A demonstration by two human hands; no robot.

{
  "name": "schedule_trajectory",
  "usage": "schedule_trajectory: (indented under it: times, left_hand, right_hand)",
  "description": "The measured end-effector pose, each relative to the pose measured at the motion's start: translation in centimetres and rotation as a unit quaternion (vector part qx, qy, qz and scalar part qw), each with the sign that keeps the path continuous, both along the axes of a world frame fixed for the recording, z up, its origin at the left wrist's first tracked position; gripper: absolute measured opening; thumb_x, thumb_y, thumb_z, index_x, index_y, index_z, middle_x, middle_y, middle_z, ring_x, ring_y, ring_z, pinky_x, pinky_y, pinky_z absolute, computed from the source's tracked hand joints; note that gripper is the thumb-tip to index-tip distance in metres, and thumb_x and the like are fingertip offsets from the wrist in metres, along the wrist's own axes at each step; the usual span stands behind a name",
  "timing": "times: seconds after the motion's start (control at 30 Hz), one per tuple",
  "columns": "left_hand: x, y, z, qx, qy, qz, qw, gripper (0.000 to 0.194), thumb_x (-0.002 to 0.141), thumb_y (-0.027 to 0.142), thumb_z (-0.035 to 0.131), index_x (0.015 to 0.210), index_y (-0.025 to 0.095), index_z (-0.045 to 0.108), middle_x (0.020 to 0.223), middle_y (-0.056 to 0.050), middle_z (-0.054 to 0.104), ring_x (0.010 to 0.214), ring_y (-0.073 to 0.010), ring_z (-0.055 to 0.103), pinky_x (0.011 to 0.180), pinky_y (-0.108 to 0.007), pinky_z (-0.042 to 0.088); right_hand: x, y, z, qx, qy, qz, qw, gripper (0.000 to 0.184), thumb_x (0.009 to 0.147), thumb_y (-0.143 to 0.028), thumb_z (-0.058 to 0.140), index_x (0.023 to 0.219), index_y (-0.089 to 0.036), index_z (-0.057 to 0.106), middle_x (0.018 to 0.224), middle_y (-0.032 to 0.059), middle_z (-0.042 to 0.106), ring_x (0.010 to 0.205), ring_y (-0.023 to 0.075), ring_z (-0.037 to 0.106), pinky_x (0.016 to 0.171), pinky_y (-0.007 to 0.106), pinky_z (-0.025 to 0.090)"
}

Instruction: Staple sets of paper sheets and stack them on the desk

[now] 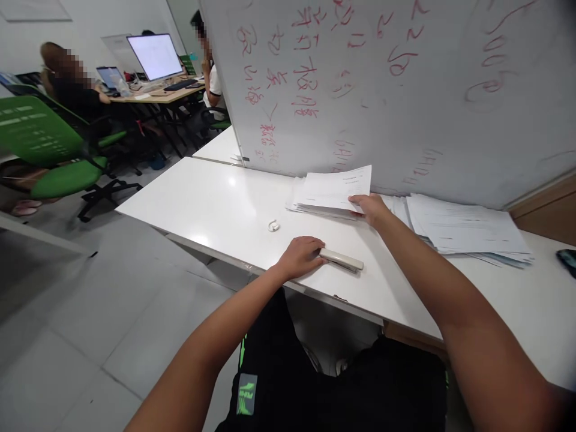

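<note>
Lengthwise, stapler (342, 260) roughly rightward.

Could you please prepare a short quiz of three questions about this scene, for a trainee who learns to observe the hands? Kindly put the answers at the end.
1. Which hand grips one end of the pale stapler?

2. True or false: the small white item lies on the white table, apart from both hands.

3. What is in the grasp of the right hand?
A) a marker
B) papers
C) a phone

Key:
1. The left hand.
2. True.
3. B; the thumb lies on top, near a corner.
</note>
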State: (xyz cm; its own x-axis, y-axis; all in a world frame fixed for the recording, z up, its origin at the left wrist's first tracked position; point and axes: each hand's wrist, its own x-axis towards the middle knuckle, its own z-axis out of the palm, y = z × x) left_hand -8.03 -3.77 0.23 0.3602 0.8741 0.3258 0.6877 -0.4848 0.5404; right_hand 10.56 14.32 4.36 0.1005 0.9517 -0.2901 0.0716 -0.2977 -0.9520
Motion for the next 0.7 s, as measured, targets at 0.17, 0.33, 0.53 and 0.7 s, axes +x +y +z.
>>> schedule_trajectory:
  times: [0.17,0.33,0.53,0.7]
  left_hand:
    - [-0.1,0.1,-0.1,-0.007,-0.005,-0.005,1.000,0.032,0.085,0.039,0.060,0.112,0.024,0.062,0.117,-0.006,0.065,0.113,-0.0225,0.057,0.097,-0.038,0.042]
    - [0.0,0.2,-0.3,0.000,-0.013,-0.006,1.000,0.031,0.084,0.038,0.061,0.111,0.023,0.062,0.115,-0.006,0.065,0.112,-0.0222,0.057,0.097,-0.037,0.042]
    - [0.0,0.3,-0.2,-0.002,-0.012,-0.004,1.000,0.031,0.083,0.038,0.060,0.110,0.023,0.063,0.115,-0.007,0.066,0.112,-0.0229,0.057,0.097,-0.039,0.043]
    - [0.1,0.3,-0.2,-0.015,-0.003,0.006,1.000,0.030,0.083,0.040,0.060,0.109,0.024,0.064,0.116,-0.006,0.066,0.112,-0.0243,0.057,0.098,-0.041,0.043]
  right_hand:
    - [-1.2,1.7,-1.2,0.006,-0.024,0.013,1.000,0.031,0.062,-0.012,0.069,0.091,-0.016,0.059,0.104,0.0068,0.065,0.090,0.0186,0.061,0.064,0.032,0.058]
    - [-1.1,2.1,-1.9,0.025,-0.085,0.014,0.996,0.030,0.060,-0.011,0.069,0.089,-0.015,0.060,0.098,0.0082,0.066,0.084,0.0183,0.062,0.071,0.033,0.056]
    - [-0.9,1.7,-2.1,0.086,-0.237,0.047,0.967,0.042,0.059,-0.016,0.070,0.100,-0.013,0.061,0.096,0.0128,0.066,0.088,0.0260,0.061,0.083,0.043,0.050]
    - [-1.3,0.8,-1.8,0.157,-0.390,0.038,0.907,0.083,0.067,-0.031,0.069,0.139,-0.017,0.032,0.120,0.0181,0.056,0.109,0.0342,0.053,0.093,0.052,0.040]
